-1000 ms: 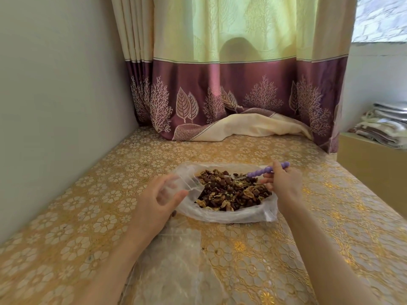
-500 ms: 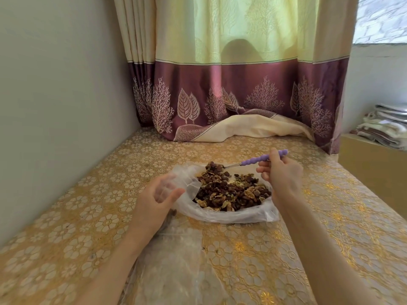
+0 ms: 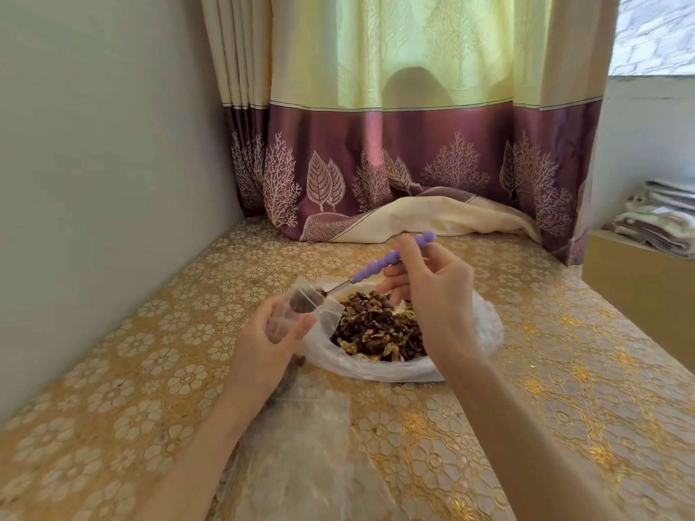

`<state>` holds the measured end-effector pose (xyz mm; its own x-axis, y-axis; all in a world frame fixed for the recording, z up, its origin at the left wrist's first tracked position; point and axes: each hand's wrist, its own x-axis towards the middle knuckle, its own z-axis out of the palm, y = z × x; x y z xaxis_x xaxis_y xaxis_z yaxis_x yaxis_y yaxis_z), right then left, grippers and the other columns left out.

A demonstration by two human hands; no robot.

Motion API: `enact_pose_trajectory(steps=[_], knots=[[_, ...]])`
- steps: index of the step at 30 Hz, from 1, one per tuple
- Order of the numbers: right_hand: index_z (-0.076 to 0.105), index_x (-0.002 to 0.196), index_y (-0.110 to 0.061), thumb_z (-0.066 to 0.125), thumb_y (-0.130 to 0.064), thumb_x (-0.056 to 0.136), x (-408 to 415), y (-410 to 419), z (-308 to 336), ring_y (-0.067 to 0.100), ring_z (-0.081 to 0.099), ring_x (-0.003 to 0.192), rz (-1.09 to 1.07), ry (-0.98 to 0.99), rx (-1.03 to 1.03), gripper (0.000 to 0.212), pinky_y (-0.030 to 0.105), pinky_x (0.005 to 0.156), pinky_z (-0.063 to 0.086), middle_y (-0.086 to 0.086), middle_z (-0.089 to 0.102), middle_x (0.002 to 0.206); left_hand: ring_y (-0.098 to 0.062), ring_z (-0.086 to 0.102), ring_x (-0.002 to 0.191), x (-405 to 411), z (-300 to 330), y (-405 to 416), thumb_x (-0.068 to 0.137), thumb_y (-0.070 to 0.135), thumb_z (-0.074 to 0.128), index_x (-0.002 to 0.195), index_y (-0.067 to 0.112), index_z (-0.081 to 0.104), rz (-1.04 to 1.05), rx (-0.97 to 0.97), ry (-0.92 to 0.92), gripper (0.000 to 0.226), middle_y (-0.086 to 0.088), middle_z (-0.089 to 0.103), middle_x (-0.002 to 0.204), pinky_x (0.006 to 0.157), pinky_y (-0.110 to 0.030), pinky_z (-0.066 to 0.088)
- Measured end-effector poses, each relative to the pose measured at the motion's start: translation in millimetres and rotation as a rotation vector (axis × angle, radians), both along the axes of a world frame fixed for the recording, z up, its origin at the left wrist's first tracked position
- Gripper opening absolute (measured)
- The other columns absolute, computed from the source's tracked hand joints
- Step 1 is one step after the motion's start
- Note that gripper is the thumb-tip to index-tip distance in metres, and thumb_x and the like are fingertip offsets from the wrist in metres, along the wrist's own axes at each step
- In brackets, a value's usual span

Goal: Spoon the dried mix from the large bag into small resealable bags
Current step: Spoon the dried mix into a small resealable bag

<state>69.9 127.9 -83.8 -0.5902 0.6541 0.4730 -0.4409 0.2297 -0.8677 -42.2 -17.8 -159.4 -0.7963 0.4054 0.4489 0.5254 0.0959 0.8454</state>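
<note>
My left hand (image 3: 270, 332) is curled round a small clear resealable bag (image 3: 301, 306), holding its mouth open toward one o'clock, just at the nine o'clock edge of the large bag (image 3: 376, 368). My right hand (image 3: 432, 291) pinches the purple beaded handle of the spoon (image 3: 380, 263), and the spoon's bowl sits inside the small bag's mouth with a dark load of the dried mix (image 3: 380, 329) showing through the plastic. The large bag lies open on the gold floral surface (image 3: 526, 426), rolled down at the rim, and its heap of nuts and dried fruit looks nearly full.

As I judge it, this spoonful is going in and the small bag holds little beyond it, so the job is early: more scoops for this bag, then sealing it. At six o'clock from my left hand lies a pile of clear plastic (image 3: 301, 445), likely more small bags; whether any is filled I cannot tell. A little dark mix shows by my left wrist at the top of that pile
</note>
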Motion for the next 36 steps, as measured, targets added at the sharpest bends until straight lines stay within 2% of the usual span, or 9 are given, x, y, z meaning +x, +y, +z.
enact_pose_trajectory(steps=[3,10,14,16,20,26,29,32,36], knots=[[0.064,0.076,-0.002,0.050,-0.017,0.098,-0.9,-7.4,2.4,0.022,0.064,0.054,0.064,0.037,0.103,0.030,0.022,0.047,0.050,0.007,0.073,0.068,0.001,0.060,0.096,-0.5,0.0,0.3,0.071,0.052,0.063,0.117,0.025,0.056,0.001,0.028,-0.028,0.054,0.008,0.066,0.107,0.072,-0.006,0.045],[0.063,0.077,-0.001,0.051,-0.011,0.097,-1.5,-8.8,1.4,0.024,0.067,0.060,0.210,0.008,0.229,0.025,0.024,0.054,0.054,0.005,0.075,0.074,-0.002,0.059,0.094,2.0,2.2,0.4,0.068,0.051,0.066,0.113,0.034,0.051,0.068,0.076,-0.042,0.051,0.012,0.061,0.105,0.076,-0.018,0.046],[0.064,0.081,-0.010,0.049,-0.007,0.095,0.9,-2.4,3.3,0.023,0.066,0.061,0.244,0.023,0.220,0.021,0.023,0.055,0.054,0.005,0.075,0.076,-0.007,0.060,0.097,1.7,1.9,1.4,0.070,0.050,0.067,0.121,0.025,0.049,0.057,0.074,-0.054,0.060,0.005,0.060,0.113,0.079,-0.026,0.051],[0.065,0.080,-0.007,0.048,-0.006,0.095,2.6,3.0,4.5,0.021,0.066,0.061,0.231,0.036,0.198,0.023,0.022,0.055,0.054,0.006,0.075,0.075,-0.011,0.063,0.094,2.1,1.9,1.5,0.071,0.047,0.067,0.124,0.022,0.048,0.050,0.076,-0.047,0.061,0.001,0.062,0.112,0.073,-0.023,0.053],[0.065,0.074,-0.008,0.050,-0.010,0.096,4.3,19.7,1.8,0.013,0.061,0.051,0.042,0.104,0.045,0.026,0.019,0.048,0.050,0.003,0.072,0.064,-0.006,0.057,0.104,4.3,1.7,0.9,0.071,0.047,0.067,0.124,0.027,0.045,0.058,0.070,-0.022,0.061,0.008,0.057,0.118,0.080,-0.019,0.048],[0.061,0.073,-0.009,0.052,-0.023,0.098,6.4,58.6,-16.1,0.010,0.059,0.048,-0.294,0.034,-0.075,0.030,0.019,0.047,0.048,0.000,0.068,0.057,0.014,0.054,0.095,6.2,0.5,2.2,0.072,0.042,0.069,0.126,0.029,0.042,0.037,0.068,0.011,0.061,0.019,0.052,0.113,0.071,-0.005,0.045],[0.058,0.073,-0.012,0.050,-0.027,0.099,8.8,75.0,-21.2,0.008,0.057,0.046,-0.396,-0.034,-0.063,0.031,0.017,0.044,0.046,-0.001,0.067,0.055,0.009,0.058,0.086,4.1,-1.1,2.0,0.075,0.039,0.070,0.126,0.027,0.043,0.033,0.042,0.027,0.059,0.013,0.056,0.110,0.068,-0.006,0.046],[0.055,0.075,-0.015,0.043,-0.028,0.101,11.7,88.2,-26.6,0.006,0.059,0.050,-0.497,-0.156,0.042,0.031,0.027,0.053,0.051,0.002,0.069,0.066,0.008,0.059,0.083,3.9,-2.1,2.1,0.074,0.041,0.070,0.123,0.031,0.043,0.032,0.039,0.035,0.057,0.013,0.057,0.109,0.066,-0.007,0.047],[0.056,0.070,-0.020,0.039,-0.026,0.102,14.5,95.0,-34.0,0.024,0.065,0.074,-0.538,-0.304,0.199,0.036,0.055,0.081,0.050,-0.002,0.070,0.073,0.011,0.057,0.091,3.8,-3.1,1.8,0.072,0.046,0.067,0.123,0.033,0.042,0.023,0.041,0.027,0.058,0.014,0.057,0.112,0.068,-0.004,0.045]])
